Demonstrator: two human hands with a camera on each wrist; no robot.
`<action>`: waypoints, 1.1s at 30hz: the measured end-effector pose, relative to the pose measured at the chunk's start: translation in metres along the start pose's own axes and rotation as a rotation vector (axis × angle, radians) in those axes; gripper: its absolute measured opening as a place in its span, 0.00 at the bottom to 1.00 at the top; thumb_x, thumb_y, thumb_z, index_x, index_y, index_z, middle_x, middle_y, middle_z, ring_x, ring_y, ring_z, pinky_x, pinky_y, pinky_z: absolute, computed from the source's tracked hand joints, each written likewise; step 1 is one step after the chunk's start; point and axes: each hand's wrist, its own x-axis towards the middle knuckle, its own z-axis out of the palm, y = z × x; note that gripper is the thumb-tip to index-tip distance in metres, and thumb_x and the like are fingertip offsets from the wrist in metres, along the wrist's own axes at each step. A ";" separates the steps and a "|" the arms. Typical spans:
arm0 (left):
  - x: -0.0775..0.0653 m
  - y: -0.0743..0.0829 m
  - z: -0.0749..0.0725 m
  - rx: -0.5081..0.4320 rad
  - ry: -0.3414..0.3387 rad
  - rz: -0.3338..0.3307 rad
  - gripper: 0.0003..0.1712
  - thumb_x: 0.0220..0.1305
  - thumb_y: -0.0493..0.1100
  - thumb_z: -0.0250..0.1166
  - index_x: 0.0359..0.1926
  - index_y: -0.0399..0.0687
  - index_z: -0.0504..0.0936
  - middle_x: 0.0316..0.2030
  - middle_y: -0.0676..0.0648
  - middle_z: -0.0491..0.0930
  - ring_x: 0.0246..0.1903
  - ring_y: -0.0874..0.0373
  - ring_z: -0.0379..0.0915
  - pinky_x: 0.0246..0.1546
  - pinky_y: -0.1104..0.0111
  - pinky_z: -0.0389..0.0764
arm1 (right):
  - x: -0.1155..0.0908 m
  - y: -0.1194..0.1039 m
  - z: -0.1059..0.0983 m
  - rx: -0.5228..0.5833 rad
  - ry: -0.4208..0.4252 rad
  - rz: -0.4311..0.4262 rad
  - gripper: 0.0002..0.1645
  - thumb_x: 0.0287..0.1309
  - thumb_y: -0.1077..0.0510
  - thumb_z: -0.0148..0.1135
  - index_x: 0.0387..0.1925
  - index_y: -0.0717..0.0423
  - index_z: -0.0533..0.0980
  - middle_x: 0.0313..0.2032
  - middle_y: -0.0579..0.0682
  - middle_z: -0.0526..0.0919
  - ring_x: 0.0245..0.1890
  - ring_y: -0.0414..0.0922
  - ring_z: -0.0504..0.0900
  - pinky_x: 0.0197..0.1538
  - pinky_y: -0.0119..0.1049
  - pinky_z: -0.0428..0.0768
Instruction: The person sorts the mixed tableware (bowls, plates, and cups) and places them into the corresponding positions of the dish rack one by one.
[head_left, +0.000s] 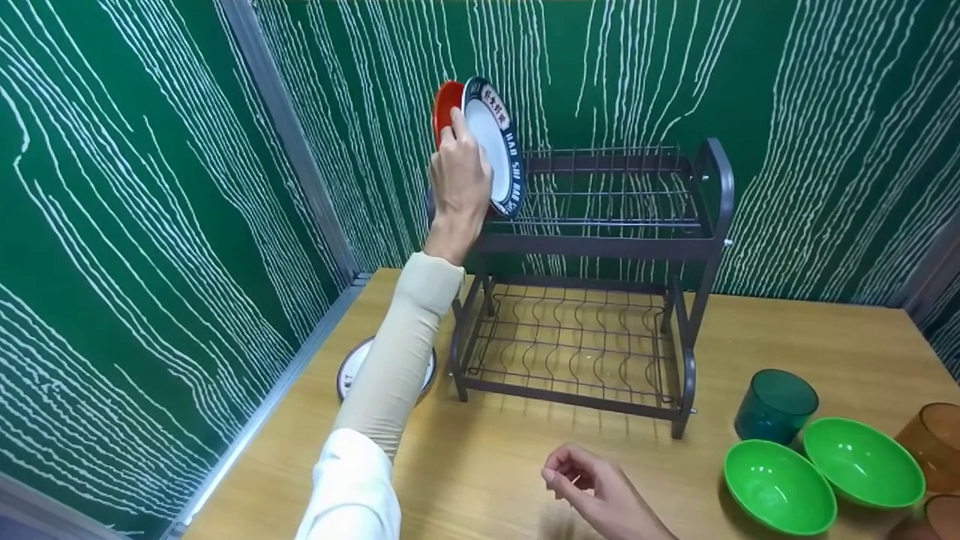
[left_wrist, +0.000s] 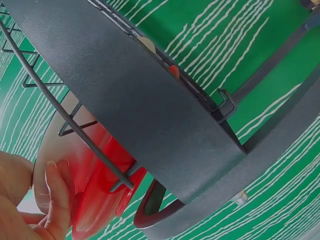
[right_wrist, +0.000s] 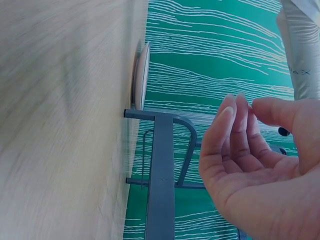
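Note:
At the left end of the rack's upper tier, my left hand (head_left: 461, 169) pinches a white plate (head_left: 489, 142) with a dark blue lettered rim. The plate stands on edge, close beside a red plate (head_left: 448, 109). In the left wrist view, my thumb and fingers (left_wrist: 59, 197) hold the plate's edge, while the rack's wire crosses in front. The dark dish rack (head_left: 592, 244) has two tiers. My right hand (head_left: 600, 491) hovers over the table in front of the rack, fingers loosely curled with nothing in them.
Another plate (head_left: 352, 367) lies on the table left of the rack, partly hidden by my left forearm. At the right are two green bowls (head_left: 780, 487), a dark teal cup (head_left: 776, 405) and orange-brown cups (head_left: 934, 442). Green patterned walls (head_left: 150, 225) stand behind and left.

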 end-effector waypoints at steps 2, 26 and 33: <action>-0.001 -0.001 0.000 0.001 -0.002 0.000 0.28 0.76 0.31 0.54 0.73 0.29 0.65 0.55 0.33 0.81 0.40 0.48 0.87 0.43 0.68 0.86 | -0.001 0.000 0.000 0.008 -0.001 -0.014 0.11 0.74 0.52 0.60 0.41 0.56 0.78 0.33 0.44 0.81 0.33 0.39 0.80 0.37 0.32 0.81; -0.004 -0.001 -0.008 -0.056 0.027 -0.021 0.22 0.76 0.40 0.58 0.66 0.36 0.74 0.53 0.37 0.83 0.41 0.49 0.87 0.44 0.70 0.85 | -0.001 0.004 0.001 0.019 -0.014 -0.073 0.09 0.74 0.55 0.59 0.41 0.57 0.78 0.33 0.43 0.81 0.32 0.43 0.81 0.35 0.32 0.81; -0.008 -0.001 -0.020 -0.061 0.054 -0.009 0.23 0.76 0.45 0.60 0.65 0.36 0.76 0.56 0.38 0.83 0.45 0.49 0.87 0.48 0.69 0.84 | 0.000 0.006 0.003 0.006 -0.002 -0.133 0.06 0.74 0.57 0.59 0.40 0.55 0.78 0.33 0.43 0.82 0.31 0.45 0.82 0.35 0.32 0.82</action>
